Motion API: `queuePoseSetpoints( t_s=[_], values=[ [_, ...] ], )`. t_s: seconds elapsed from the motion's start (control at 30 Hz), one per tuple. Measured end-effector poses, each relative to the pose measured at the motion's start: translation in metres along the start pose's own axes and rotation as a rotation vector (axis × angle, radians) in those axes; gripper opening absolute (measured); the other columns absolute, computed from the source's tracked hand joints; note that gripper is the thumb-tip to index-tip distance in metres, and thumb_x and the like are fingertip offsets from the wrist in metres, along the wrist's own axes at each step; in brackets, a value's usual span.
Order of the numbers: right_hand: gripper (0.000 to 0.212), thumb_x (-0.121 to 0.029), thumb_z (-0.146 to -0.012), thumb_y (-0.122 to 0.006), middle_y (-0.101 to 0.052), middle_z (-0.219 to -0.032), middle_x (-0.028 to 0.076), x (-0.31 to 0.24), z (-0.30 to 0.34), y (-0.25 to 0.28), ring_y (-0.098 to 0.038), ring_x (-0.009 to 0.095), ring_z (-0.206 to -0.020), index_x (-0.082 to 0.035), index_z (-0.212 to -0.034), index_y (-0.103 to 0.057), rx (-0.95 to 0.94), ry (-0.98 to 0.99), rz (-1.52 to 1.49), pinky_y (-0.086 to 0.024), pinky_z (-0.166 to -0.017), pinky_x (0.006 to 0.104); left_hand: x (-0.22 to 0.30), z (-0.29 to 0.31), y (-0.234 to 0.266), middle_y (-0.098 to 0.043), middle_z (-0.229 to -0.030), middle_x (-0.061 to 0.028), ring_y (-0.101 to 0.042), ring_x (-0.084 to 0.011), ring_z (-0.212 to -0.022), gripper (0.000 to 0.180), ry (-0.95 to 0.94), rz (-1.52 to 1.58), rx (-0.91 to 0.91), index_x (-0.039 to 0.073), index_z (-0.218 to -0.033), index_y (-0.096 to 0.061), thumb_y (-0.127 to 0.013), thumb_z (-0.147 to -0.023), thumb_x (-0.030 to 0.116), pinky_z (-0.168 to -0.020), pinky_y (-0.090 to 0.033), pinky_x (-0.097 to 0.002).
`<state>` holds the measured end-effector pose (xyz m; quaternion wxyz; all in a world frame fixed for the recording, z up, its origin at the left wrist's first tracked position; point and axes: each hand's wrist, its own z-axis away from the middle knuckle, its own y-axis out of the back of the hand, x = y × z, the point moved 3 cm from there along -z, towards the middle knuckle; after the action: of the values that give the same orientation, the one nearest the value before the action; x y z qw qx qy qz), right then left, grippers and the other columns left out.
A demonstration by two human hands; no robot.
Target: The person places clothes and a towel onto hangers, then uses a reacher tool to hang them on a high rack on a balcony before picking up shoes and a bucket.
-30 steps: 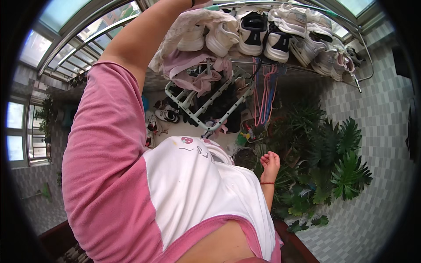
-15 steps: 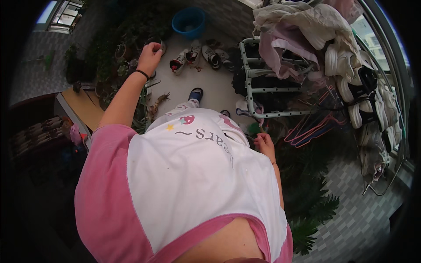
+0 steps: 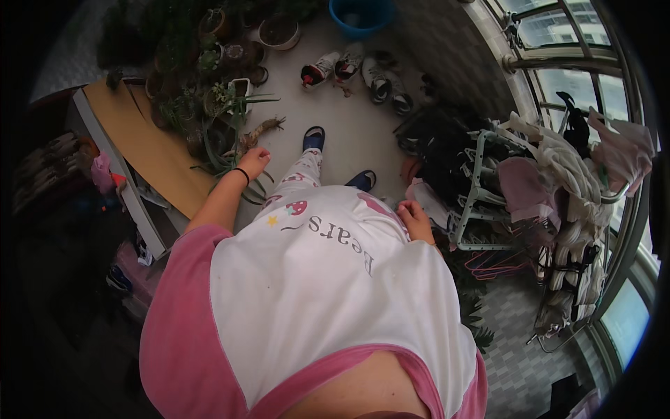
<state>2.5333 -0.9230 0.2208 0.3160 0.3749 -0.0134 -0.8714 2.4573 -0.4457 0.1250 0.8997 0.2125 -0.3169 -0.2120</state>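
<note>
**Left hand beside the spiky plant, right hand beside the drying rack**

A view straight down a person's white and pink short-sleeved shirt [image 3: 314, 293] to a pale tiled balcony floor [image 3: 335, 112]. Both arms hang at the person's sides, with 2 feet in dark blue slippers [image 3: 314, 137] between them.

The left hand [image 3: 255, 162], a thin black band at its wrist, is curled loosely with the fingers drawn together. It appears to hold nothing. It hangs just over the long narrow leaves of a green spiky plant in a small white pot [image 3: 234, 98], which lies ahead and slightly left of it, its leaves fanning towards the hand.

The right hand [image 3: 413, 215] is also loosely curled; whether it pinches anything cannot be told. A white folding drying rack heaped with pale clothes [image 3: 502, 167] stands just to its right, its long side running away from the person. A pile of black cloth [image 3: 436, 140] sits ahead of this hand.

Farther ahead lie 4 sneakers [image 3: 363, 70] and a blue plastic basin [image 3: 363, 14]. Each hand is nearer its own neighbour.
</note>
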Motion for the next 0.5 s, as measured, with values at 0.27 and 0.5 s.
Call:
queuePoseSetpoints(
  t_s=[0.27,0.5],
  values=[
    [0.018,-0.018,-0.087,-0.055,-0.06,-0.079,0.003,-0.122,-0.096,-0.057,-0.055,0.01,-0.073,-0.002,-0.096,-0.056,-0.048,-0.056,0.03,-0.045,-0.069,0.0247,-0.099,-0.026,0.051,-0.062,-0.095,-0.0123,-0.059,-0.0267,-0.089,0.027,0.332,0.178,0.137,0.007,-0.102,-0.058,-0.052,-0.086,0.028,-0.079,-0.045,-0.0351],
    [0.021,-0.02,-0.085,-0.057,-0.064,-0.083,0.011,-0.126,-0.207,-0.105,-0.061,0.019,-0.078,-0.002,-0.095,-0.062,-0.132,-0.045,0.323,-0.046,-0.071,0.0289,-0.136,-0.037,-0.01,-0.063,-0.093,-0.0111,-0.059,-0.0283,-0.088,0.022,0.419,0.049,-0.068,0.009,-0.098,-0.059,-0.051,-0.084,0.024,-0.079,-0.046,-0.0362]
  ],
)
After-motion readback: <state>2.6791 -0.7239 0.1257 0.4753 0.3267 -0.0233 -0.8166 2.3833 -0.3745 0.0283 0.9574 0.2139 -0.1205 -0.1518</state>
